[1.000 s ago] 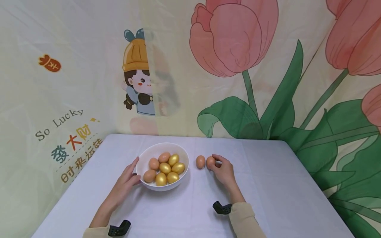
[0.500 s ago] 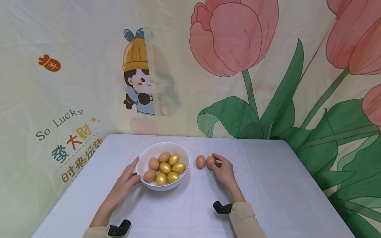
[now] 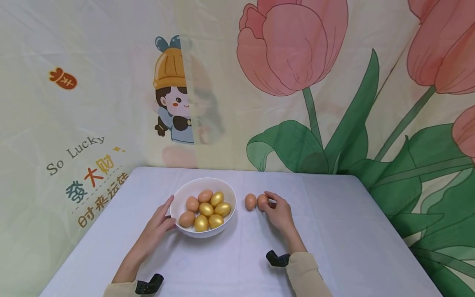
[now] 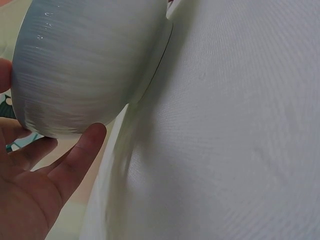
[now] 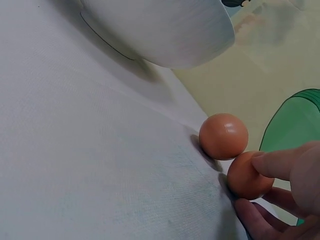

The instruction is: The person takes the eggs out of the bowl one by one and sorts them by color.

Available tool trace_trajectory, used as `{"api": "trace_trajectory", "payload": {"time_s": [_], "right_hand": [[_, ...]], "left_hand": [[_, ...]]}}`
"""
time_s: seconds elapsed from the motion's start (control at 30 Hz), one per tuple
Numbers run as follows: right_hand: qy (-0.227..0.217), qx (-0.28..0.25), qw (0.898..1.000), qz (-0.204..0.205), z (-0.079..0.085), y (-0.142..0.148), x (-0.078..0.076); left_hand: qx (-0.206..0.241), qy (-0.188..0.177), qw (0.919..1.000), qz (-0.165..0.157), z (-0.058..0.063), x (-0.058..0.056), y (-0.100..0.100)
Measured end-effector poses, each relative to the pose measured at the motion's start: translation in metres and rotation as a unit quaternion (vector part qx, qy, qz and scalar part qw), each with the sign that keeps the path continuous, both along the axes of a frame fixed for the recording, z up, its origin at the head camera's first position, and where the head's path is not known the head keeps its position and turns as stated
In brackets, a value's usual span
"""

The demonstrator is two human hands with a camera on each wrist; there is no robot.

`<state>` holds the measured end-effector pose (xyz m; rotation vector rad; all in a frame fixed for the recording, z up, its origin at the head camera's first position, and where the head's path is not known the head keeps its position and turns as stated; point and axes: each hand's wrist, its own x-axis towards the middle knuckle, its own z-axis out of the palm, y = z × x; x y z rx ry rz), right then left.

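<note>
A white bowl [image 3: 203, 234] stands left of centre in the head view, holding three brown eggs [image 3: 187, 219] and several gold eggs [image 3: 205, 209]. Fairly straight, spread fingers of my left hand [image 3: 155, 228] rest against the bowl's left side. In the left wrist view, its fingertips [image 4: 94, 134] touch the bowl's outer wall. To the right of the bowl, my right hand [image 3: 279, 214] pinches a brown egg [image 5: 248, 176] between thumb and fingers, low at the table. Another brown egg [image 3: 250, 202] lies just left of it, very close or touching in the right wrist view.
A white cloth covers the table [image 3: 230, 268]. Directly behind its far edge hangs a printed curtain [image 3: 219, 156] with tulips and a cartoon figure. A black wrist device [image 3: 149, 284] sits at the left cuff, and another black device [image 3: 277, 259] at the right cuff.
</note>
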<state>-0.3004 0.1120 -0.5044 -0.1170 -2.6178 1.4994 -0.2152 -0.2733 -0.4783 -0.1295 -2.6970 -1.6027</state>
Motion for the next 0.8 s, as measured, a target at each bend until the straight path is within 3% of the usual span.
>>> {"api": "trace_trajectory", "payload": {"time_s": [0.4, 0.8], "right_hand": [[0.016, 0.028, 0.999, 0.014, 0.014, 0.005, 0.007], [0.08, 0.03, 0.996, 0.028, 0.052, -0.017, 0.011]], "left_hand": [[0.005, 0.003, 1.0, -0.001, -0.001, 0.0, 0.0], [-0.002, 0.0, 1.0, -0.001, 0.0, -0.002, -0.001]]}}
